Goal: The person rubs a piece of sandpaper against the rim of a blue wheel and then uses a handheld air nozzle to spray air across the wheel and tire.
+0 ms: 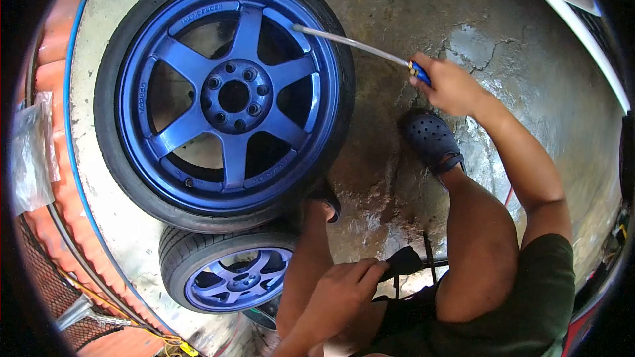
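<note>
My right hand (450,84) grips the blue handle of a long thin metal rod (360,45). The rod's grey tip overlaps the rim of a blue six-spoke wheel (246,32) at its upper right. That wheel wears a black tyre (109,102), and its centre hole and lug holes face me. Low in the view, my left hand (347,291) is beside my leg, fingers curled on a short black piece (403,262) that flares at its end; I cannot tell what it is.
A second wheel (231,282) with blue spokes leans below the first. A blue hose (71,132) curves along the left, beside orange corrugated sheeting (56,66) and a clear plastic bag (33,152). The concrete floor (383,0) looks wet and cracked. My foot wears a dark clog (431,135).
</note>
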The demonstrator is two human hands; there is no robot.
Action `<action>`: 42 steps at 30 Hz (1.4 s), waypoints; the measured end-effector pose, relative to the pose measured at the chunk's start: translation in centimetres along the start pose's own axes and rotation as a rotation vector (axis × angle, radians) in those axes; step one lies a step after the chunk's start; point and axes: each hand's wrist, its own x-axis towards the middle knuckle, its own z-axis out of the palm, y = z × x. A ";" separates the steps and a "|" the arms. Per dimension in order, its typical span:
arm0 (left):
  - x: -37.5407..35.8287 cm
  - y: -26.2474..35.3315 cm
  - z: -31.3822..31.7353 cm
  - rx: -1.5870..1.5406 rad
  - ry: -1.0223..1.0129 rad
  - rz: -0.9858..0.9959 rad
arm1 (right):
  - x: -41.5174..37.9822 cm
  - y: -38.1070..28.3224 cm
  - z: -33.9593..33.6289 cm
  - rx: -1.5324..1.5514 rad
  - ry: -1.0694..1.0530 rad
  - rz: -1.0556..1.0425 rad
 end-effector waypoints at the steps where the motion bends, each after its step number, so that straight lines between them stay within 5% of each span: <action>1: -0.1 -0.1 0.0 -0.002 0.012 0.005 | -0.8 0.2 0.4 -0.008 -0.019 0.029; 22: 0.0 0.6 -0.8 -0.013 0.030 -0.033 | -5.1 0.4 -0.2 0.033 -0.183 0.140; 42: 0.1 0.5 -0.4 0.000 0.030 -0.031 | -2.1 -0.5 -0.5 0.044 0.013 0.028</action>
